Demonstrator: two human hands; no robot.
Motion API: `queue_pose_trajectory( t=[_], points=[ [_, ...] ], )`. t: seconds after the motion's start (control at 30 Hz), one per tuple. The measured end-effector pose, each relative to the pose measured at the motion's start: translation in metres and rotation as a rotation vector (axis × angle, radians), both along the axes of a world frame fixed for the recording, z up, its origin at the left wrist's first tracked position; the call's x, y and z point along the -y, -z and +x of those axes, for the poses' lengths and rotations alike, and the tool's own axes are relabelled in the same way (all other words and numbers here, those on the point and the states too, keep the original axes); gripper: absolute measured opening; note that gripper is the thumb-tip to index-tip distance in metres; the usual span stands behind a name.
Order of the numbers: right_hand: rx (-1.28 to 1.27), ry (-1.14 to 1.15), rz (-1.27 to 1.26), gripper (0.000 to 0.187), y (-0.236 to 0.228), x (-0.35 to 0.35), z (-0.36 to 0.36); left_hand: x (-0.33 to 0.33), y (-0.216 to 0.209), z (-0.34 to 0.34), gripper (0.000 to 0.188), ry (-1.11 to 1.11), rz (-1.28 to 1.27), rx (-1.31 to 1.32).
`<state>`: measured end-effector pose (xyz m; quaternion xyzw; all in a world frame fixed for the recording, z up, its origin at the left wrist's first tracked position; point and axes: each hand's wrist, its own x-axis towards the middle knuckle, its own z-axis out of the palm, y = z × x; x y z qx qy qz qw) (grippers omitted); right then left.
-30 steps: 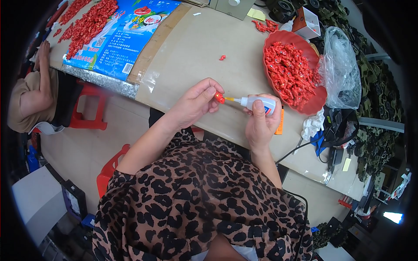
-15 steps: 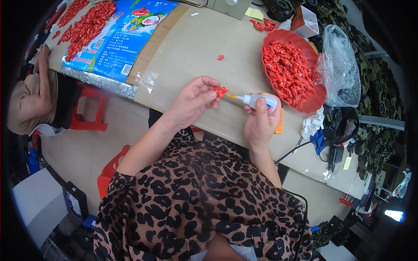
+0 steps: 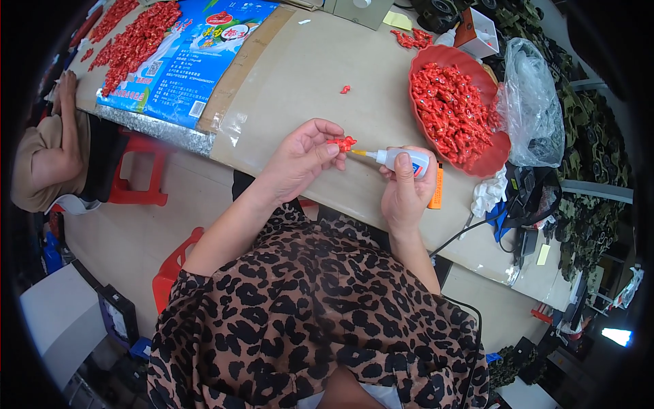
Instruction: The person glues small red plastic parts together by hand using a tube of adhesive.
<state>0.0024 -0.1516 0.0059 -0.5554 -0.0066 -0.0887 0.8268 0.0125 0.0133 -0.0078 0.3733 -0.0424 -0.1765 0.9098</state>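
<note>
Between the thumb and fingertips of my left hand (image 3: 308,154) is a small red figurine (image 3: 345,143), its finer shape too small to make out. My right hand (image 3: 407,194) is wrapped round a white glue bottle (image 3: 403,163), held on its side. The bottle's thin yellowish nozzle (image 3: 361,153) points left, its tip at or very close to the figurine's right side; I cannot tell if they touch. Both hands are above the table's near edge. Beyond them, a single small red piece (image 3: 345,89) lies on the table.
A red scalloped bowl (image 3: 496,160) heaped with red pieces stands right, beside a clear plastic bag (image 3: 531,102). An orange object (image 3: 437,189) lies by my right hand. Far left, more red pieces (image 3: 146,37) lie on blue printed cardboard (image 3: 197,68). Another person's arm (image 3: 67,112) rests at the left edge.
The glue bottle has shifted and tilted slightly in my right hand, its nozzle tip moving a little left and down along the figurine. My left hand stays nearly still.
</note>
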Motion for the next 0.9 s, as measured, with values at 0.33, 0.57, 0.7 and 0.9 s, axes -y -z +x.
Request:
queue_pose_trajectory(
  t=[0.33, 0.57, 0.7, 0.9],
  points=[
    [0.007, 0.010, -0.028, 0.018, 0.0003, 0.0004, 0.0000, 0.0006, 0.0009, 0.0004, 0.022, 0.001, 0.001, -0.004],
    [0.043, 0.037, 0.025, 0.020, -0.0016, -0.0012, 0.0024, 0.0012, 0.0013, 0.0007, 0.028, -0.029, 0.019, 0.032],
    [0.051, 0.031, 0.020, 0.020, -0.0007, -0.0037, 0.0023, 0.0009, 0.0017, 0.0004, 0.030, -0.036, 0.037, 0.035],
    [0.036, 0.020, -0.043, 0.022, 0.0008, -0.0014, 0.0012, 0.0021, 0.0020, 0.0004, 0.031, -0.050, 0.040, 0.041]
  ],
)
